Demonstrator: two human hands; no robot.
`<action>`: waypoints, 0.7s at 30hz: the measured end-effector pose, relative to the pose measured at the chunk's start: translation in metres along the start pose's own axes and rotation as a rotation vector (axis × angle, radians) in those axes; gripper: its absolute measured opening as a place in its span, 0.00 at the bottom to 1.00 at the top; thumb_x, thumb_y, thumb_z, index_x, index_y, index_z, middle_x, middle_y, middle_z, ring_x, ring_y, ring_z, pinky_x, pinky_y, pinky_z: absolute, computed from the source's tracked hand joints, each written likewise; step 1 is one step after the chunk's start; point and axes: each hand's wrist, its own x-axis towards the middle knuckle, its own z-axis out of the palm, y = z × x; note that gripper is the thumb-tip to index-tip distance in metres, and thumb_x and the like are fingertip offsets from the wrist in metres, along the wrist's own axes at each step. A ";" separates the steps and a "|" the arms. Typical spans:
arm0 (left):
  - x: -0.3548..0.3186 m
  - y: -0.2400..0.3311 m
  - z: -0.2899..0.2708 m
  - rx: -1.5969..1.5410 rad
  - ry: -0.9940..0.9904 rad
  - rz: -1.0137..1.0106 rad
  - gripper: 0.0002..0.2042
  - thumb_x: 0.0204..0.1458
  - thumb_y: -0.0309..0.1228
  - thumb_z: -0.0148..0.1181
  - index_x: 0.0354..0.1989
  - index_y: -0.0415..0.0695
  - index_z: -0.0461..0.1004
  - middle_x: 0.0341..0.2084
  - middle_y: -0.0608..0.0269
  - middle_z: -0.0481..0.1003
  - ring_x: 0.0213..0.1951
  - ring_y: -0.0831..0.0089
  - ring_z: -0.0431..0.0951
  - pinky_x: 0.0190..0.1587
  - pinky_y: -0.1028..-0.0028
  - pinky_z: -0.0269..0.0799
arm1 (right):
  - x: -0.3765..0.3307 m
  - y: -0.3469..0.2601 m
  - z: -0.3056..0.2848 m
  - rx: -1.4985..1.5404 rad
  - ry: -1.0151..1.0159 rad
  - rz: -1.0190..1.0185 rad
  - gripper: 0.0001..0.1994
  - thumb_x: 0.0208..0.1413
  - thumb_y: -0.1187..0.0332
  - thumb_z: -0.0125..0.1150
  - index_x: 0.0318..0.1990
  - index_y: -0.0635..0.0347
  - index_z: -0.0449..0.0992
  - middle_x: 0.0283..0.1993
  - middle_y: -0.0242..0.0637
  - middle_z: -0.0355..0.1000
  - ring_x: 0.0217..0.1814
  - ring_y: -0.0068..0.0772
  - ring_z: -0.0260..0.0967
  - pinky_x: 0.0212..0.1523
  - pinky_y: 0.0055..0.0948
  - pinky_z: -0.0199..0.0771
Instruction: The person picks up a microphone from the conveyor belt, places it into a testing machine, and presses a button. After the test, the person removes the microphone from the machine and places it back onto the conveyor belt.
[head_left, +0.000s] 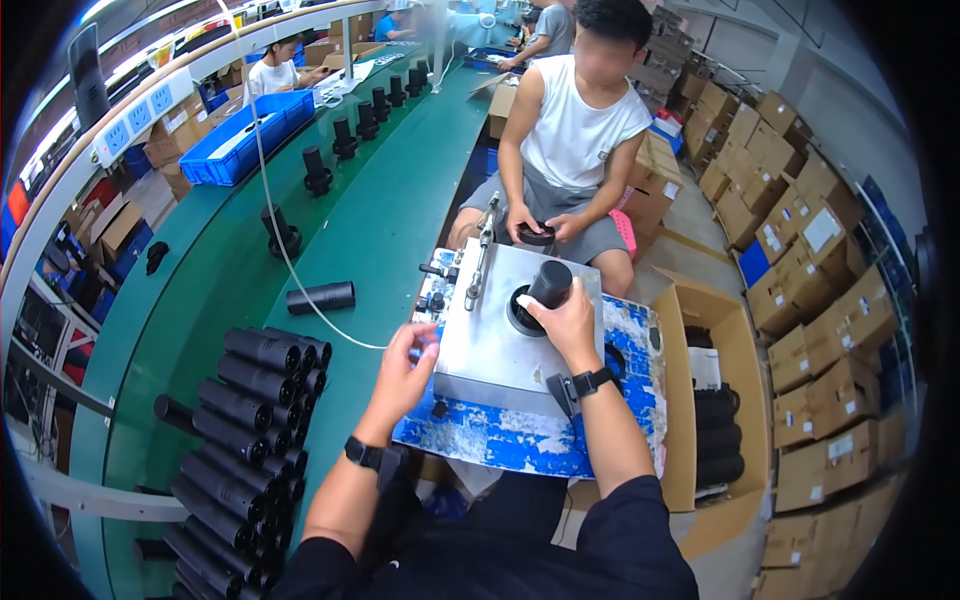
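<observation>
My right hand [568, 325] is closed round a black cylinder [549, 284], which stands slightly tilted in a black ring [524, 312] on top of a silver metal box [480, 350]. At the box's left edge my left hand [405, 370] is raised with its fingers loosely bent and apart, holding nothing that I can see. A thin white cord [290, 262] hangs down and passes behind that hand or ends at it. A metal lever clamp [482, 250] rises from the box's far left side. Across the box, a co-worker's hands hold a round black part [536, 233].
Black tubes [245, 405] are piled on the green conveyor [370, 220] at left, one tube [320, 298] lying apart. Black parts stand in a row farther along, beside a blue bin [250, 138]. An open carton [680, 400] with black parts is at right, before stacked boxes [830, 350].
</observation>
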 end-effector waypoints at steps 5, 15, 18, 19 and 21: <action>0.106 -0.020 0.012 0.342 -0.088 0.189 0.13 0.61 0.28 0.62 0.52 0.37 0.77 0.48 0.48 0.78 0.50 0.51 0.80 0.54 0.61 0.76 | 0.014 0.026 -0.024 0.392 -0.275 0.104 0.28 0.46 0.61 0.83 0.52 0.64 0.77 0.39 0.36 0.79 0.36 0.24 0.74 0.39 0.28 0.77; 0.198 -0.109 -0.009 0.745 -0.403 0.113 0.21 0.70 0.44 0.50 0.55 0.38 0.77 0.54 0.44 0.77 0.57 0.46 0.77 0.61 0.55 0.72 | -0.001 0.016 -0.010 0.139 -0.152 -0.024 0.25 0.50 0.60 0.80 0.52 0.62 0.78 0.29 0.28 0.72 0.26 0.19 0.63 0.28 0.26 0.67; 0.200 -0.106 -0.007 0.771 -0.489 0.072 0.22 0.71 0.45 0.48 0.56 0.38 0.77 0.54 0.43 0.77 0.58 0.46 0.77 0.61 0.55 0.71 | -0.003 0.021 -0.007 0.140 -0.077 -0.074 0.24 0.50 0.59 0.78 0.51 0.62 0.78 0.28 0.29 0.70 0.25 0.21 0.63 0.26 0.27 0.66; 0.200 -0.106 -0.008 0.762 -0.494 0.071 0.22 0.71 0.45 0.49 0.56 0.38 0.77 0.54 0.43 0.78 0.58 0.46 0.76 0.61 0.56 0.71 | -0.002 0.021 -0.006 0.144 -0.077 -0.075 0.24 0.50 0.59 0.78 0.51 0.62 0.78 0.28 0.29 0.70 0.25 0.21 0.63 0.26 0.27 0.66; 0.199 -0.108 -0.011 0.756 -0.498 0.070 0.22 0.71 0.45 0.49 0.57 0.38 0.77 0.54 0.43 0.78 0.58 0.46 0.76 0.61 0.56 0.71 | -0.001 0.020 -0.005 0.113 -0.095 -0.073 0.24 0.50 0.59 0.78 0.50 0.62 0.78 0.27 0.30 0.70 0.24 0.22 0.63 0.26 0.27 0.67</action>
